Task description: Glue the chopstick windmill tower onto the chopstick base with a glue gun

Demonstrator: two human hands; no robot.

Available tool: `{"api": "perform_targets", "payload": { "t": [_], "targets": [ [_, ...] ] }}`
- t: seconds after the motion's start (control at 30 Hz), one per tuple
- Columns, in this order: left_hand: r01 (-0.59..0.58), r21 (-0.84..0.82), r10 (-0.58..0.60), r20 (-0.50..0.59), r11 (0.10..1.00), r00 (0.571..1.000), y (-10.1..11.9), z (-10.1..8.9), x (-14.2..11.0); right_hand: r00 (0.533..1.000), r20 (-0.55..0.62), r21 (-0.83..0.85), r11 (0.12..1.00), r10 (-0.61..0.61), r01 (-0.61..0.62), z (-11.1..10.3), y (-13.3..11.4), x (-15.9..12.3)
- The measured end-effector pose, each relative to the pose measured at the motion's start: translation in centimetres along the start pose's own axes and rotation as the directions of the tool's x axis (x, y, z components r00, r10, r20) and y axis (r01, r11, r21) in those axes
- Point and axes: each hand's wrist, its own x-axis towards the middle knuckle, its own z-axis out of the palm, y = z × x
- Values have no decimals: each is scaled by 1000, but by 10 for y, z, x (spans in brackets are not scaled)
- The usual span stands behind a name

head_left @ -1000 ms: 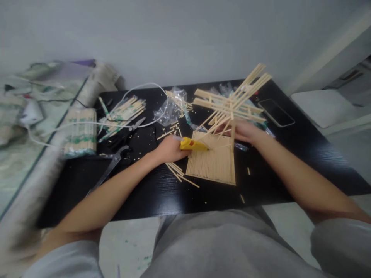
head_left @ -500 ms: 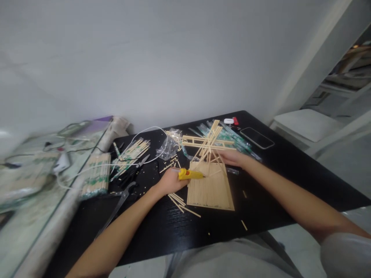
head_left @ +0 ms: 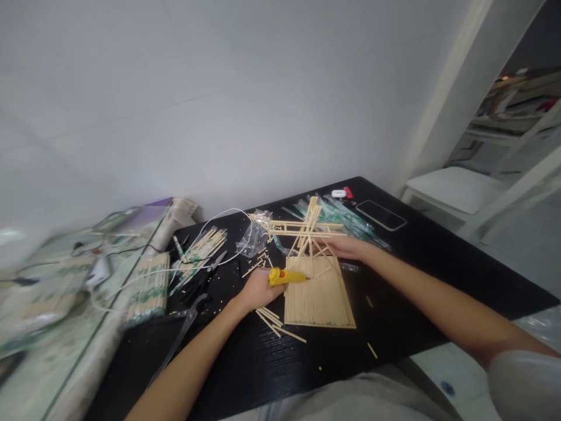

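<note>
My left hand point(head_left: 262, 289) is closed around a yellow hot glue gun point(head_left: 287, 276). Its nozzle points right, at or just above the flat board of side-by-side wooden sticks point(head_left: 319, 301), near the foot of the stick framework. That framework point(head_left: 310, 225), with crossed ladder-like arms on slanting legs, rises from the far part of the board. My right hand point(head_left: 339, 245) reaches behind it from the right and grips it low down; the frame partly hides the fingers. Loose sticks point(head_left: 274, 321) lie just left of the board.
Scissors point(head_left: 214, 263), pliers-like cutters point(head_left: 190, 316) and bundled sticks point(head_left: 146, 286) are on the left. A white cord point(head_left: 175, 270) loops across there. Clear plastic point(head_left: 256, 234) and green-printed wrappers point(head_left: 350, 219) lie behind; a phone point(head_left: 381, 215) is at the right rear of the black table point(head_left: 421, 304).
The camera view has shifted slightly, so the table sits lower in the picture. Both hands, the glue gun and the stick framework keep nearly the same places relative to one another.
</note>
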Motion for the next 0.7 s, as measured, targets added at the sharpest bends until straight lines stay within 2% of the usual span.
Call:
{"api": "perform_targets", "payload": {
  "t": [0.3,0.7],
  "targets": [
    [9,-25,-9,-21,1000,1000,0,0,-1,999,11,11,999,-30,30,-8,6,7],
    [-11,-3,11,-22,1000,1000,-3,2,0,1000,-12,7,1000,8,-8,-1,0,0]
  ]
}}
